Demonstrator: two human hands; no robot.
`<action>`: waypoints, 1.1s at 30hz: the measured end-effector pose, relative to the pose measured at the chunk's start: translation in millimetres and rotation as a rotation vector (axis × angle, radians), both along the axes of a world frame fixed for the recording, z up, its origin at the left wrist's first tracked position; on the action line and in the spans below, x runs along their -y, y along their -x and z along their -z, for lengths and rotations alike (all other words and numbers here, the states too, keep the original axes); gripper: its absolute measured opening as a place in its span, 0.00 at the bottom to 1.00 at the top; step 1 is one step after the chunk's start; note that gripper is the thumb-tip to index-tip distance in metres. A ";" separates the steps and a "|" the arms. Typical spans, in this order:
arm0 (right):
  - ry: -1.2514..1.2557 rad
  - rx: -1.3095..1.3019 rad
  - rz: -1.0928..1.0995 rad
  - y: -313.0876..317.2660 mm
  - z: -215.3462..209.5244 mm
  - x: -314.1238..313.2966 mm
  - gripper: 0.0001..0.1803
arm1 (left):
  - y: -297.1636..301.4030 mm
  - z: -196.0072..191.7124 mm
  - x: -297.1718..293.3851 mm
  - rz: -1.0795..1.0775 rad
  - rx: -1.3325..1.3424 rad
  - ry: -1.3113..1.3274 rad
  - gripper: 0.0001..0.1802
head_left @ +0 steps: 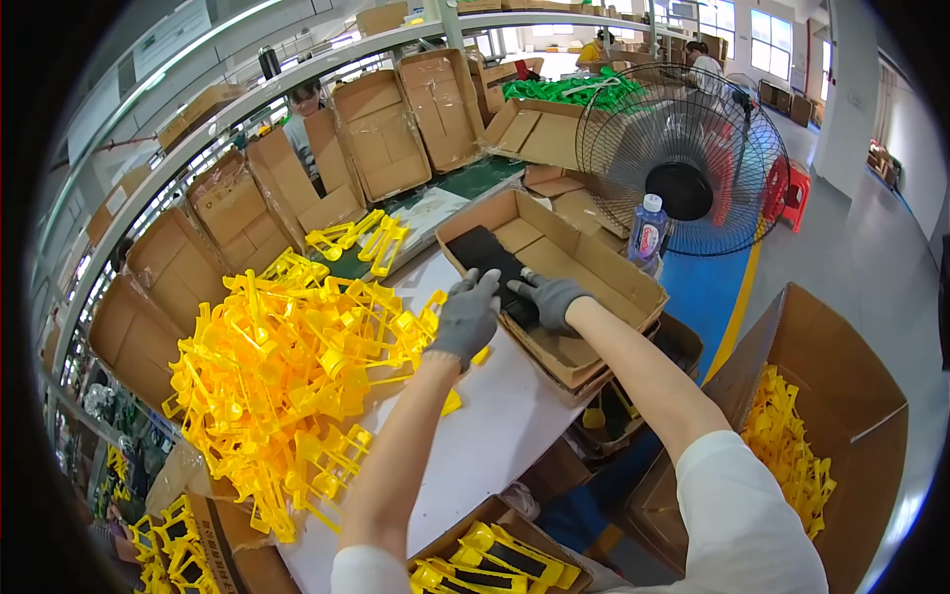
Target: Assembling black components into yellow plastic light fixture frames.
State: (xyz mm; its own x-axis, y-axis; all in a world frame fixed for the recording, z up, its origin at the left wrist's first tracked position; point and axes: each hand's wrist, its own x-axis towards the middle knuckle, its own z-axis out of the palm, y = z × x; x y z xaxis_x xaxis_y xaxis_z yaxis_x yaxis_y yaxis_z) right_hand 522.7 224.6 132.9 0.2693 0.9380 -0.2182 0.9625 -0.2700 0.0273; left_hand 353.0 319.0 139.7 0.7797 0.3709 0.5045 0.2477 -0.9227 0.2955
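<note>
Near box (500,559): at the lower edge, yellow-and-black pieces laid flat in a row — packed tidily.
Left hand (465,315): gray-gloved, fingers curled over the black strips (495,267), pressing them down.
Right hand (550,299): gloved, fingers bent around the stack's near end — squaring it.
Black strips: inside the shallow cardboard tray (594,267), against its left wall.
Yellow pile (287,366): loose plastic parts heaped on the table, just beside the left arm, within reach.

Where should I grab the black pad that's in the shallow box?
Probably by the near end of the black pad, from the open top of the box. It lies flat and long, and both gloved hands, left hand and right hand, already rest there.
</note>
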 end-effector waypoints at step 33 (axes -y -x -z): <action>0.109 -0.046 -0.266 -22.5 -39.5 -2.1 0.49 | 10.9 56.2 -58.4 -0.405 0.454 0.226 0.17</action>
State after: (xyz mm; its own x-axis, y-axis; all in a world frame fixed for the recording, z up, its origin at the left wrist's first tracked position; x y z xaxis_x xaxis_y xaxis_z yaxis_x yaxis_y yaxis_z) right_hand 545.2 226.7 172.4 0.0050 0.9447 -0.3278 1.0000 -0.0062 -0.0028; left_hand 342.1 377.4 83.5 0.2828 0.7268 0.6259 0.3677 -0.6848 0.6291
